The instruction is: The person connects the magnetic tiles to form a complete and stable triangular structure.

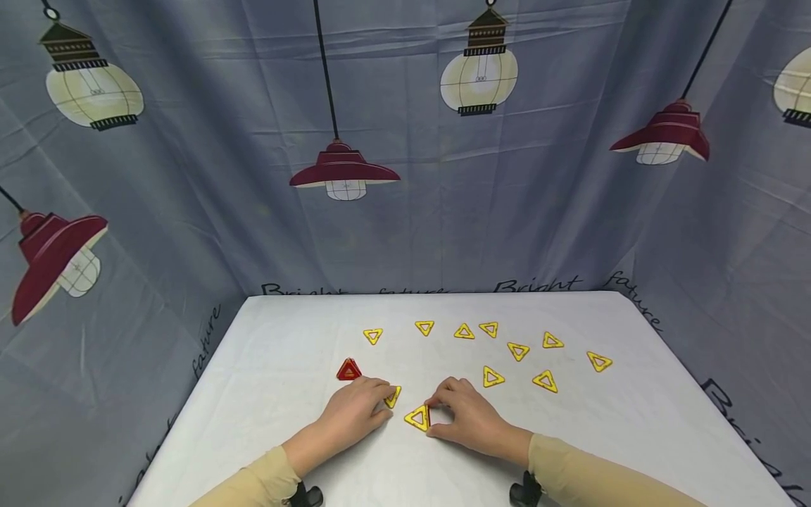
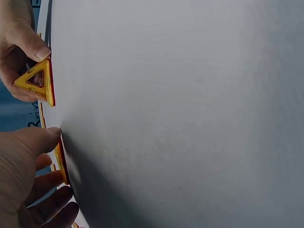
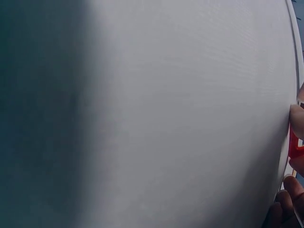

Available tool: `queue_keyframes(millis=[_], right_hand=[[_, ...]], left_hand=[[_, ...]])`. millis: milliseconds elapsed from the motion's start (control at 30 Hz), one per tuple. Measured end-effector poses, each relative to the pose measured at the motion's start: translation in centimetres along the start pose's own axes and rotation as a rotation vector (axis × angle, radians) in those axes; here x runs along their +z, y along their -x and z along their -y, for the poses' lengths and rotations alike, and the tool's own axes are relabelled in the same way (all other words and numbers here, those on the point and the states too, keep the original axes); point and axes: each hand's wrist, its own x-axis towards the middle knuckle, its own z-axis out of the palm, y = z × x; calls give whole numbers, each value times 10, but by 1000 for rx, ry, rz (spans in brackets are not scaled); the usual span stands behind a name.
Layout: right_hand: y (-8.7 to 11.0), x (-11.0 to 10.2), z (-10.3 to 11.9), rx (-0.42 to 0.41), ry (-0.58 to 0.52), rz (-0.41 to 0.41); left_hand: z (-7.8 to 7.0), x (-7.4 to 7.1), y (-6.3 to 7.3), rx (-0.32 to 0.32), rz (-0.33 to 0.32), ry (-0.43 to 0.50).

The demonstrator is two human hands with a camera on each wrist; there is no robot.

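Note:
Between thumb and fingertips, my right hand (image 1: 465, 415) pinches a yellow triangle tile (image 1: 409, 419) with red along its right edge. The right wrist view shows a red frame part (image 3: 293, 145) between the fingers. To its left, my left hand (image 1: 355, 410) pinches another yellow triangle tile (image 1: 395, 398) by thumb and forefinger, its other fingers loosely bent. Seen from the left wrist, this tile (image 2: 61, 161) stands nearly edge-on with red on one side, while the right hand's tile (image 2: 46, 80) shows its triangular opening. Just beyond the left hand sits a red triangle piece (image 1: 348, 370).
Several yellow triangle tiles (image 1: 545, 381) lie scattered over the far and right parts of the white table (image 1: 304, 331). A grey curtain (image 1: 405, 232) printed with lamps surrounds the table at the back and sides.

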Motion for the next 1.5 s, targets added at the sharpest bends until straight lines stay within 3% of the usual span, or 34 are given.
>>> queue_keyframes(millis=[200, 433, 800, 1500], right_hand=[[-1, -2, 1, 9, -6, 18], [-5, -8, -1, -19, 8, 52], [-6, -11, -1, -25, 15, 50], [-8, -9, 0, -22, 14, 52]], left_hand=[[-3, 3, -3, -22, -24, 51], [-4, 4, -4, -67, -2, 108], [-7, 4, -5, -140, -19, 123], [-9, 4, -5, -134, -46, 108]])
